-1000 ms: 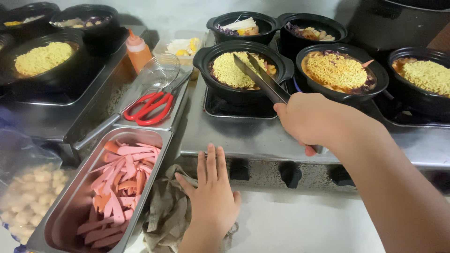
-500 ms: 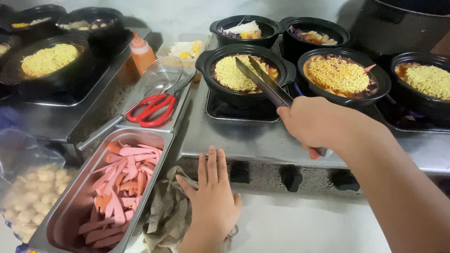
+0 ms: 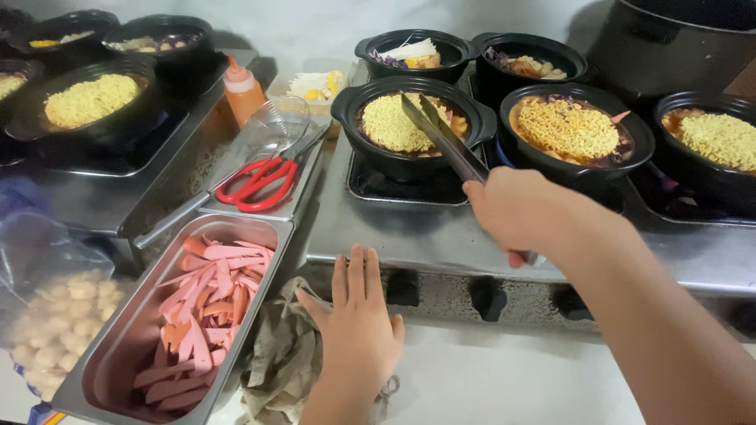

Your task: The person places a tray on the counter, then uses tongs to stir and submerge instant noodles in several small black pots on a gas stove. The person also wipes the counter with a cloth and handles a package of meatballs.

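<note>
steel tongs [image 3: 445, 142] in my right hand [image 3: 520, 212], fingers wrapped tight round the handle end; the two blades run up and left, nearly together, their tips over the noodles in a black clay pot [image 3: 413, 126] on the front row of the stove [image 3: 441, 236]; whether the tips pinch any noodle i cannot tell;
left hand [image 3: 358, 330] flat, fingers spread and pointing up, gripping nothing, its fingertips at the stove's front edge; the palm rests beside and partly on a crumpled grey-brown cloth [image 3: 279, 362];
second black pot [image 3: 579, 130] of noodles in reddish broth just right of the first; third pot [image 3: 713, 145] of noodles at the far right, cut by the frame edge; two smaller black pots behind them, one [image 3: 413, 55] with white and purple toppings, one [image 3: 531, 63] with mixed toppings; large dark stockpot [image 3: 677, 35] at top right;
steel tray [image 3: 118, 354] at lower left, holding sliced pink sausage [image 3: 205, 307]; narrower steel tray [image 3: 295, 201] above it, bearing red-handled scissors [image 3: 260, 185] and a clear plastic cup [image 3: 276, 126] on its side;
orange squeeze bottle [image 3: 242, 93] upright behind the cup; clear tub of pale toppings [image 3: 315, 83] just beside it;
further black pot of noodles [image 3: 90, 102] at far left; plastic bag of pale round balls [image 3: 51, 307] at the left edge.
</note>
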Demonstrator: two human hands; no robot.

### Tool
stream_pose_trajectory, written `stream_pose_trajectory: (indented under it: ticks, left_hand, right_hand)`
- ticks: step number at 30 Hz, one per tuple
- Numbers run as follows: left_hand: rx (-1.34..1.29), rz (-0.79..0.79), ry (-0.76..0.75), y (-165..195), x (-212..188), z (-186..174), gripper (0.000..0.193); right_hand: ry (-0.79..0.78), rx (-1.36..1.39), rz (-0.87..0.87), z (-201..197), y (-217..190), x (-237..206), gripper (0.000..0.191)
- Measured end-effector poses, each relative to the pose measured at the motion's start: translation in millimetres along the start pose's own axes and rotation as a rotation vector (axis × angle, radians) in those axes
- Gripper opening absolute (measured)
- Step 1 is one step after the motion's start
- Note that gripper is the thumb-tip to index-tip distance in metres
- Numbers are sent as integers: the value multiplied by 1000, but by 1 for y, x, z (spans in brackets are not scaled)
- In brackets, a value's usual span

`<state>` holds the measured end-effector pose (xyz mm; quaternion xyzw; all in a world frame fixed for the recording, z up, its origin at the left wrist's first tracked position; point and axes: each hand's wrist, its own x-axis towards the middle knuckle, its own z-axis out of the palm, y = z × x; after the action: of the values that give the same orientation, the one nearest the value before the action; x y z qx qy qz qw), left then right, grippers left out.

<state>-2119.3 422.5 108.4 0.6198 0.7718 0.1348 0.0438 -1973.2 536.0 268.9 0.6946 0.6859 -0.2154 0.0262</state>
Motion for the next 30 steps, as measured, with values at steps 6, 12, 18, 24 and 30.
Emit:
stream_pose_trajectory:
  ticks: [6,12,18,24,30]
  left_hand:
    - [-19,32,118,-5,10,-1,83]
    - [-9,66,162,-5,11,-3,77]
    - [3,49,126,-5,11,-3,75]
    - [15,75,179,-4,13,-4,72]
    - [-12,82,179,-5,14,-6,59]
  right_hand:
    - [11,-31,-6,-2,10,7,70]
    - [8,36,-24,5,11,5,66]
    - [75,139,-42,-7,14,-5,60]
    - [124,147,-56,-2,11,-6,70]
    - [99,171,-19,10,5,-9,52]
